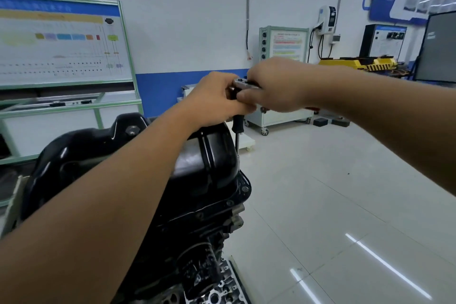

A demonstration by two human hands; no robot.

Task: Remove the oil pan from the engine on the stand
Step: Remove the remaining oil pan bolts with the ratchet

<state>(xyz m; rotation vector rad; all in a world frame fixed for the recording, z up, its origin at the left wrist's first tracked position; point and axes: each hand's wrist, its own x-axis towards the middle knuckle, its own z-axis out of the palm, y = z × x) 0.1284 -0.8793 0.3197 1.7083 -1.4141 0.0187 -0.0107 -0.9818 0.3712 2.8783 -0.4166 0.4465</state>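
Observation:
A glossy black oil pan (204, 163) sits on top of the upturned engine (197, 242), with a drain plug (132, 130) on its far side and flange bolts (245, 189) along the right rim. A ratchet (243, 84) with a long black extension (237, 131) stands upright at the pan's far right edge. My left hand (214, 99) grips the top of the extension just below the ratchet head. My right hand (276, 84) holds the ratchet handle, fingers curled round it. The tool's lower end reaches the flange behind the pan.
A green-framed training board (61, 44) stands at the left behind the engine. A white cabinet on castors (283, 116) stands straight ahead by the wall, yellow equipment (357, 63) and a dark screen (436, 49) at the right. Tiled floor (333, 192) spreads to the right.

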